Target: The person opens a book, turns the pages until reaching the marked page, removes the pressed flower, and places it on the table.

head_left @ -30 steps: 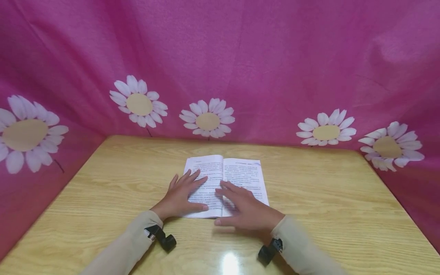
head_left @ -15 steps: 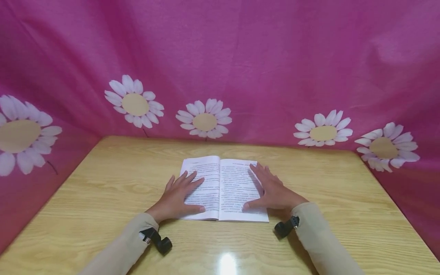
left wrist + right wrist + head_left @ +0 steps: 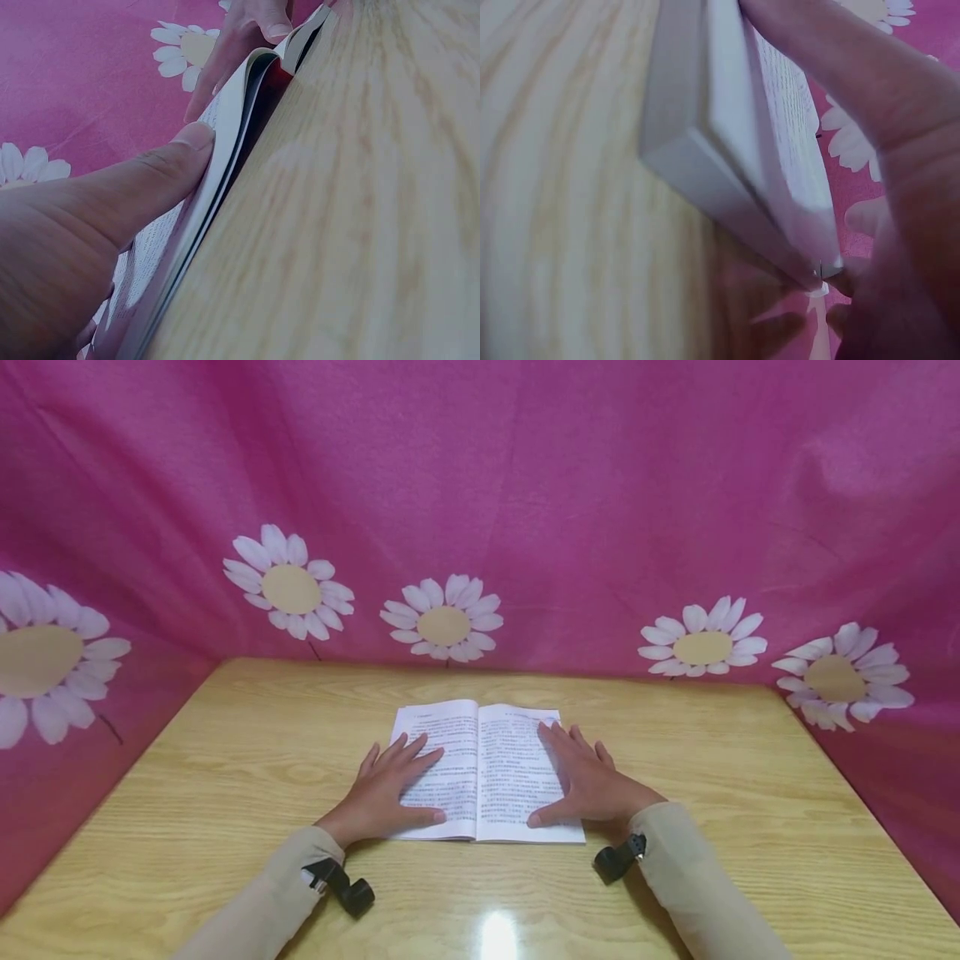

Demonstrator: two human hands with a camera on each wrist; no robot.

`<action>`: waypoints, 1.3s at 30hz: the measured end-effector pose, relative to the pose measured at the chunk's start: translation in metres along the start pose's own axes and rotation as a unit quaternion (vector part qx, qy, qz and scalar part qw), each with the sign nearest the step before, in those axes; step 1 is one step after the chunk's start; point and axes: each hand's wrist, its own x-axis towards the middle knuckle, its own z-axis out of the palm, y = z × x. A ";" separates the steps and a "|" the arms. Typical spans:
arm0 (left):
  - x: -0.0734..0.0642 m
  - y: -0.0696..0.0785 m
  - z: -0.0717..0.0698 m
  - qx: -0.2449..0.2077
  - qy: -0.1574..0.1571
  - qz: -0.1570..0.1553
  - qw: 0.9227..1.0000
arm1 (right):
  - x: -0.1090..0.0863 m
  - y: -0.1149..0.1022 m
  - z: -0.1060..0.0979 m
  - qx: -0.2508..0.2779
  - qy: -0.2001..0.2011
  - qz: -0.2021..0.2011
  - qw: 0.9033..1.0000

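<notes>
An open book (image 3: 517,777) with printed pages lies on the wooden table, its spine running away from the person. My left hand (image 3: 382,797) rests on the left page with fingers spread. In the left wrist view its thumb (image 3: 169,169) presses near the page's front edge. Over the right page's outer edge lies my right hand (image 3: 592,781), fingers spread and thumb on the print. The right wrist view shows a thick stack of pages (image 3: 727,187) beneath that hand, with fingertips close to the far corner.
The wooden table (image 3: 247,760) extends around the book on all sides. A pink cloth (image 3: 570,527) with large white daisies hangs behind and beside it. Black wrist cameras (image 3: 356,893) are strapped over both sleeves.
My right hand has moved from the book's middle out to the right page's outer edge, uncovering the print. The left hand has stayed on the left page.
</notes>
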 end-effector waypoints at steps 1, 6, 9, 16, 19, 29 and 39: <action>0.000 0.001 -0.001 0.000 0.000 0.000 1.000 | 0.000 0.000 0.000 0.002 0.001 -0.003 1.000; 0.001 0.002 -0.002 0.000 0.001 0.003 1.000 | -0.001 0.003 -0.004 0.033 0.003 -0.006 0.999; 0.001 0.002 -0.002 0.000 0.002 0.006 1.000 | -0.002 0.003 -0.006 0.075 -0.002 -0.003 0.997; 0.001 0.000 -0.001 0.002 0.007 0.007 1.000 | -0.002 -0.002 -0.012 0.210 -0.006 0.019 0.977; 0.002 0.000 0.000 0.001 0.008 0.007 1.000 | -0.003 -0.006 -0.015 0.272 0.001 0.009 0.962; 0.001 0.001 0.000 -0.001 0.001 -0.002 1.000 | -0.003 -0.007 -0.022 0.390 0.053 0.029 0.919; 0.001 0.001 0.001 0.004 0.003 0.000 1.000 | 0.002 -0.004 -0.021 0.396 0.113 0.003 0.911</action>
